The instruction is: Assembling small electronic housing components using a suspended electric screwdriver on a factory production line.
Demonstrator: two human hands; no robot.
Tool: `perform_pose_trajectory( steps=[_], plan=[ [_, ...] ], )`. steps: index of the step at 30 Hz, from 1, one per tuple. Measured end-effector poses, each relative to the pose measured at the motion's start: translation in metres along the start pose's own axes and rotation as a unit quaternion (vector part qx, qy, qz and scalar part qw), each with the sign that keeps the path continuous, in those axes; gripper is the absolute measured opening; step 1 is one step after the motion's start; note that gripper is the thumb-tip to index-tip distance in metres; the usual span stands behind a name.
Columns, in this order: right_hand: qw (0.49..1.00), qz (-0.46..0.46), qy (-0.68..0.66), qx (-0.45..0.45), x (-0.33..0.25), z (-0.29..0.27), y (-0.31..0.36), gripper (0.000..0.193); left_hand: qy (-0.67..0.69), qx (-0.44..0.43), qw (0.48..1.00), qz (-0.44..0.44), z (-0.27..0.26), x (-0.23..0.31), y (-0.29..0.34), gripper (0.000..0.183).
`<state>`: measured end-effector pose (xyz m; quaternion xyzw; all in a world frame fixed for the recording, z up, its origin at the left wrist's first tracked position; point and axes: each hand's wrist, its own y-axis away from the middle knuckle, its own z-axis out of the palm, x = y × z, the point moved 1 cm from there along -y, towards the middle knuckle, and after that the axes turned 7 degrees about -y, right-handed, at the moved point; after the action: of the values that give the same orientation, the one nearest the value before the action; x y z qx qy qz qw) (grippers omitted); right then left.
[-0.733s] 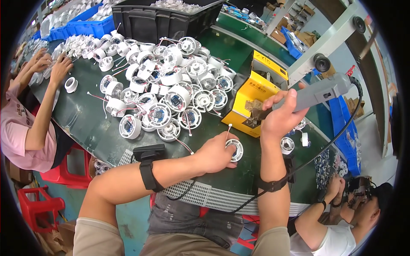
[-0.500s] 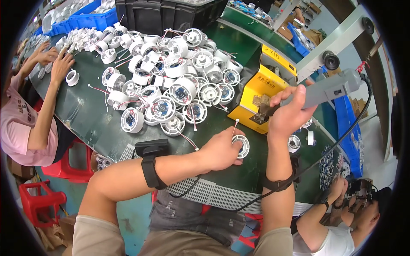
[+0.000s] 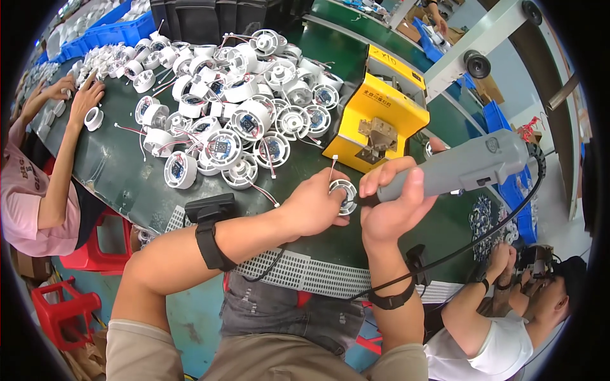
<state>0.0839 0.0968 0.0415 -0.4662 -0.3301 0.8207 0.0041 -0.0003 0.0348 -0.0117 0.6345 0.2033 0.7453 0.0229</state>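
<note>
Green workbench (image 3: 121, 174) runs through workshop. Heap of white housings (image 3: 241, 90) lies beyond left hand (image 3: 311, 204), yellow box (image 3: 346, 136) beyond right hand (image 3: 394, 209). Grey driver (image 3: 454, 166), gripped in right hand, slants down-left, tip at round housing (image 3: 350, 190); contact unclear from where I stand. Round housing sits between hands, left nearer, pinching it.

corded tool (image 3: 459, 166): matt plastic | held round housing (image 3: 344, 195): smooth plastic | tabletop (image 3: 127, 184): glossy, scuffed
</note>
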Motion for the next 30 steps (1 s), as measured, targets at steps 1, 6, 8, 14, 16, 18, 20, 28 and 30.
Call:
perform_pose_trajectory(
  steps=[1, 6, 8, 14, 16, 18, 20, 28, 30],
  plan=[
    [1.000, 0.006, -0.002, -0.009, 0.001, 0.000, 0.001, 0.050, 0.002, 0.009, 1.000, 0.006, 0.000, -0.002, -0.001, 0.030],
    [1.000, 0.008, -0.006, -0.021, 0.004, -0.002, 0.005, 0.051, -0.006, 0.007, 1.000, 0.008, 0.000, 0.000, 0.001, 0.030],
    [1.000, 0.025, -0.004, -0.019, 0.007, -0.001, 0.005, 0.050, -0.012, 0.011, 1.000, 0.003, -0.001, -0.001, 0.001, 0.030],
    [0.998, 0.027, -0.022, -0.045, 0.010, -0.003, 0.003, 0.046, -0.019, 0.012, 1.000, 0.008, -0.003, 0.003, 0.003, 0.029],
    [0.998, 0.018, -0.019, -0.051, 0.011, -0.006, 0.004, 0.046, 0.002, 0.017, 1.000, 0.025, 0.001, 0.002, -0.002, 0.029],
    [0.997, -0.009, -0.011, -0.072, 0.013, -0.012, 0.004, 0.046, 0.008, 0.011, 0.999, 0.029, 0.005, 0.005, 0.000, 0.029],
    [0.999, 0.005, -0.022, -0.036, 0.015, -0.005, 0.007, 0.043, 0.008, 0.007, 1.000, 0.023, 0.003, 0.006, -0.001, 0.030],
    [0.963, -0.062, 0.258, 0.043, 0.005, -0.132, -0.053, 0.053, -0.408, 0.364, 0.768, 0.334, -0.056, 0.050, 0.027, 0.042],
    [0.885, 0.005, 0.444, 0.138, -0.020, -0.185, -0.077, 0.045, -0.386, 0.417, 0.743, 0.353, -0.072, 0.059, 0.027, 0.059]
  ],
)
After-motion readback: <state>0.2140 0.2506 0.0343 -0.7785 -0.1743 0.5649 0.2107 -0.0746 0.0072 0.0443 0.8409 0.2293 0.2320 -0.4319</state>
